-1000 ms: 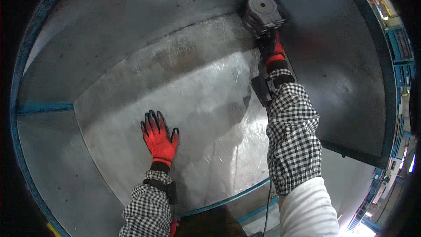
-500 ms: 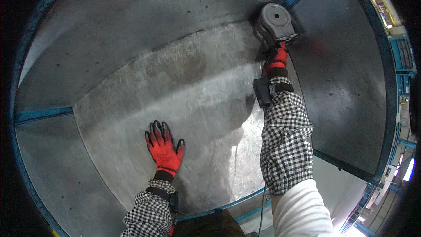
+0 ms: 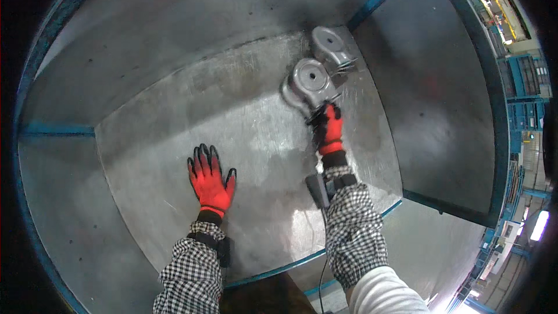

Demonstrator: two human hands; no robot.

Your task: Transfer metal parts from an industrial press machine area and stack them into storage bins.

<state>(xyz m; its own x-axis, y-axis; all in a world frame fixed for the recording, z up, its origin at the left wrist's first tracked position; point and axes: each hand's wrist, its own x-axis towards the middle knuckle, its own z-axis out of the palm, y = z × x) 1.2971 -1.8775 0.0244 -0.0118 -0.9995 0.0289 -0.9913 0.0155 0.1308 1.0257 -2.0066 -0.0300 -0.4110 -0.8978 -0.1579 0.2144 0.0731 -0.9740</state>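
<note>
My right hand (image 3: 329, 125), in a red glove with black fingers, grips the near end of a grey metal housing (image 3: 314, 75). The part has a round domed top with a small dark hole in its middle. Right behind it, in the far right corner of the metal bin, stands a matching metal part (image 3: 329, 40); whether the two touch I cannot tell. My left hand (image 3: 210, 186), gloved the same way, lies flat on the bin's bottom with fingers spread, holding nothing. The underside of the held part is hidden.
A grey metal bin (image 3: 157, 163) with scratched floor surrounds both hands. Tall walls (image 3: 430, 99) with blue edges rise at the left, back and right. A thin cable (image 3: 321, 282) hangs below my right arm. Shop racks (image 3: 526, 75) stand beyond, at the far right.
Earlier only one housing showed in the corner. Now two show, the nearer one in my right hand, which has come left and toward me. My left hand stays flat; the view has shifted.
</note>
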